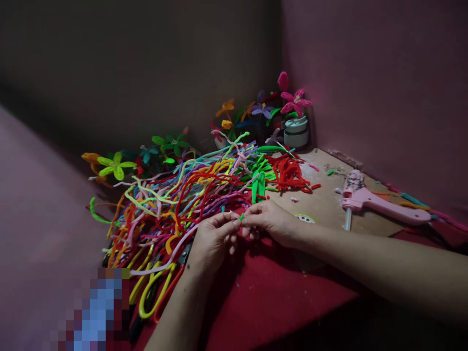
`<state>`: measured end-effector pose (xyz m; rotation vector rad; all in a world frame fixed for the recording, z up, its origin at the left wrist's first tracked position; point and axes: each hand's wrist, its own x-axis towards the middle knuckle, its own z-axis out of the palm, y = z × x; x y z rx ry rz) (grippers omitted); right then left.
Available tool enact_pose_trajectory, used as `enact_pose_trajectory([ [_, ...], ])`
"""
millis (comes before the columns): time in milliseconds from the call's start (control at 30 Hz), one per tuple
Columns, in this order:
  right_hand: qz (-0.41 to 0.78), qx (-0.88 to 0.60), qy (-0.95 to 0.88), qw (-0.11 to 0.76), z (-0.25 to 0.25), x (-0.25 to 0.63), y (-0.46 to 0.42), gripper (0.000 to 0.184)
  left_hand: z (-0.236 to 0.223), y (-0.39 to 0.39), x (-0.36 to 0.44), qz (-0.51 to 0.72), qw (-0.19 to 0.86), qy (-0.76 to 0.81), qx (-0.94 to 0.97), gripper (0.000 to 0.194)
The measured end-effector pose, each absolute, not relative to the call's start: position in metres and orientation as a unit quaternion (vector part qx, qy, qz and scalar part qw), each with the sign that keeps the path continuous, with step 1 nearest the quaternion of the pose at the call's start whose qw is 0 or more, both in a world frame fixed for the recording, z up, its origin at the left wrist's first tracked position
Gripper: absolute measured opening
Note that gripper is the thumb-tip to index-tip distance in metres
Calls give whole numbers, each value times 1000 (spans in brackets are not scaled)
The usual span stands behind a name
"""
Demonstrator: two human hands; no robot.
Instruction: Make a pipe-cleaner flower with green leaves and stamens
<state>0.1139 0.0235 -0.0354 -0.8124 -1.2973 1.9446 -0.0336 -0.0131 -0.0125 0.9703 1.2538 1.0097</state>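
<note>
My left hand and my right hand meet over the near edge of the work surface, fingertips almost touching. Between them is a short green pipe cleaner piece, pinched from both sides; most of it is hidden by the fingers. Just beyond my fingers lie green folded pipe cleaner loops. A large tangled heap of coloured pipe cleaners spreads behind and left of my left hand. Past my right hand sits a pile of short red pipe cleaner pieces.
A pink glue gun rests on the tan board at right. Yellow-handled pliers lie at the left. Pipe cleaner flowers and a grey round container stand at the back by the walls. Red cloth covers the front.
</note>
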Motion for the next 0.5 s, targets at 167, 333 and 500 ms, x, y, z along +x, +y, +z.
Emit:
enact_pose_trajectory([
  [167,770,-298,-467,318,-36,115,24,7,-14,-14,-31,433,554,558,441,19],
  [333,787,-308,-433,312,-32,115,23,8,-12,-14,-27,428,467,604,483,13],
  [500,807,-303,-404,306,-30,114,22,14,-15,-16,-29,400,254,612,633,9],
])
